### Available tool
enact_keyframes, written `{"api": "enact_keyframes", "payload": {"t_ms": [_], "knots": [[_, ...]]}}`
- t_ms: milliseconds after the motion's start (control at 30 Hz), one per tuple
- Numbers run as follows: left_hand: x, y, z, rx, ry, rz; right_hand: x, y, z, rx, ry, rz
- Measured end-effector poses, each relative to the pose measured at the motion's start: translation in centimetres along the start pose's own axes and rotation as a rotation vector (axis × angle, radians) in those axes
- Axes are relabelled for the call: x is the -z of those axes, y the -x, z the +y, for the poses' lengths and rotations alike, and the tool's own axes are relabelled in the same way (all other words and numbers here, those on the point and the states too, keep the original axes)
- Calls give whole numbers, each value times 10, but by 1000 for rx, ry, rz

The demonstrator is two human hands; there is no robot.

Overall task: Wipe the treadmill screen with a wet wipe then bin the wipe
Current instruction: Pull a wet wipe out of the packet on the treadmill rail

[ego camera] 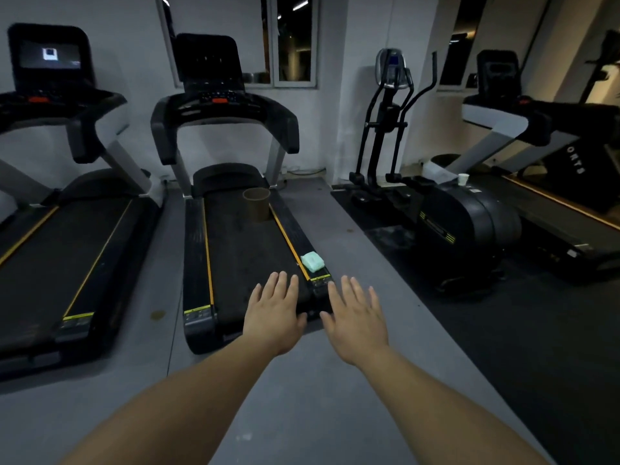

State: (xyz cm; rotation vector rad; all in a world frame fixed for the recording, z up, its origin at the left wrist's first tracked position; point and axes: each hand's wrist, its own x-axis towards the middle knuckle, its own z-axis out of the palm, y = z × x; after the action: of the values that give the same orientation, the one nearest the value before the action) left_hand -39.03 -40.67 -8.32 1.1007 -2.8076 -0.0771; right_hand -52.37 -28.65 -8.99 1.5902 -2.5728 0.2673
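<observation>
Wet wipes sit in a small pale green pack [312, 261] on the right side rail of the middle treadmill [241, 250], near its back end and just past our fingertips. We think the pack is light, soft and a bit squishy, with a smooth, slippery skin, so we would pinch it by its long sides. A wipe from inside would likely be thin, floppy and damp, easy to tear. Our left hand [273, 317] and right hand [357, 322] are both spread flat and wide, holding nothing, low over the end of the belt. The screen [209, 58] is a dark, flat, hard panel high at the far end, well apart from our hands. A round brown tub [256, 204], maybe the bin, stands on the rough black belt
</observation>
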Motion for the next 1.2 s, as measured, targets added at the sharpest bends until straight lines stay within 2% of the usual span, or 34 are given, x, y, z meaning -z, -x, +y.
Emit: {"api": "enact_keyframes", "payload": {"t_ms": [133,233,333,700,967,1067,1200], "knots": [[-18,-81,-20,-12,19,-40,-24,-72,19,-44,-5,-34],[-36,-134,-26,-23,16,-70,-46,-122,37,-51,-6,4],[-59,-190,-31,-17,15,-102,-69,-176,59,-51,-13,-44],[-125,-368,-33,113,33,-212,-142,-359,144,29,-49,-185],[-160,-491,-65,162,81,-251,-195,-482,158,75,-77,-207],[-179,-543,-88,189,143,-281,-224,-532,161,31,-78,-258],[-206,-609,-119,150,107,-342,-259,-590,163,-26,-89,-306]]}}
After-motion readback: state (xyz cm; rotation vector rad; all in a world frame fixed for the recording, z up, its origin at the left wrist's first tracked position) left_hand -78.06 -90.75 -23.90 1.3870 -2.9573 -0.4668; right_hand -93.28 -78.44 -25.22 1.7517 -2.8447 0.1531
